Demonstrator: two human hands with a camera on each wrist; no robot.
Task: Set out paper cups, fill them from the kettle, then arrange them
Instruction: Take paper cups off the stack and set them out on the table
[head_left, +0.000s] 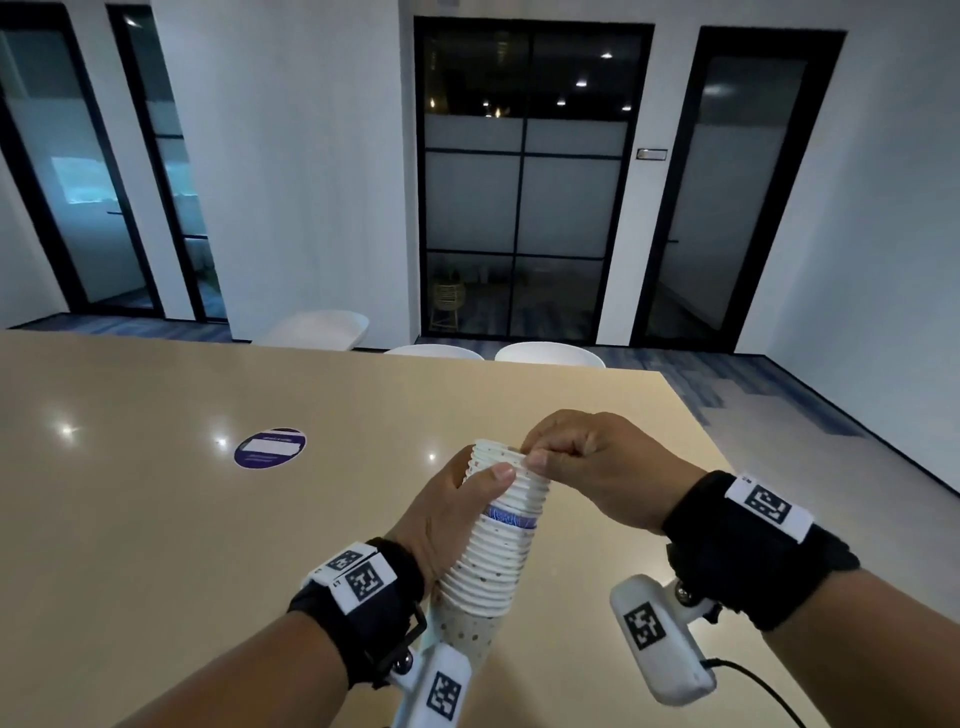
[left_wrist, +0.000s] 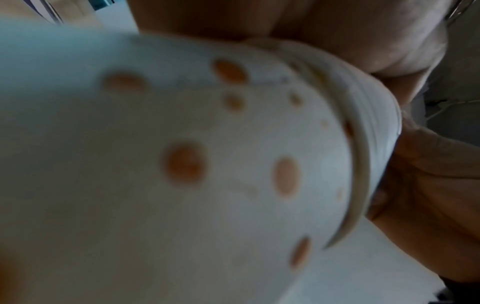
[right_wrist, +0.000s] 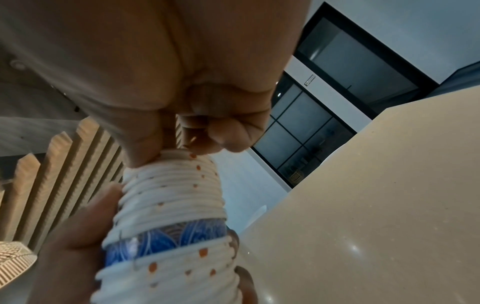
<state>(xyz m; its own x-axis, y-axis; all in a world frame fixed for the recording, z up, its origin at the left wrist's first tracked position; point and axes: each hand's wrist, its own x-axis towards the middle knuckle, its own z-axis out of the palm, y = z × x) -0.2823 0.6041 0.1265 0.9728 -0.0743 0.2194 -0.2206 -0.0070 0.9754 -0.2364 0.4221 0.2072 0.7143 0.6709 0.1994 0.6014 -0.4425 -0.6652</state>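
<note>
Two hands hold one tall stack of nested paper cups (head_left: 501, 540) in the air above a beige table (head_left: 156, 519). Far left on the table top lies a round purple sticker (head_left: 270, 448), well apart from the hands. To its right the left hand (head_left: 452, 519) wraps the middle of the stack, thumb lying across the rims near the top and fingers curled behind it; the left wrist view shows only a blurred white cup wall with orange dots (left_wrist: 207, 144) filling the picture, with the palm behind it. The stack leans, its top tilted away from the person and its bottom cup hanging near the left wrist camera. Most cups are white with small orange dots; one cup with a blue pattern (right_wrist: 166, 236) sits partway down the stack. Right of the stack, the right hand (head_left: 587, 467) has its fingers curled and pinches the rim of the topmost cup (right_wrist: 179, 156) between thumb and fingertips. Beyond the far edge of the table stand white chairs (head_left: 548, 354), with black-framed glass doors (head_left: 524, 182) behind them
</note>
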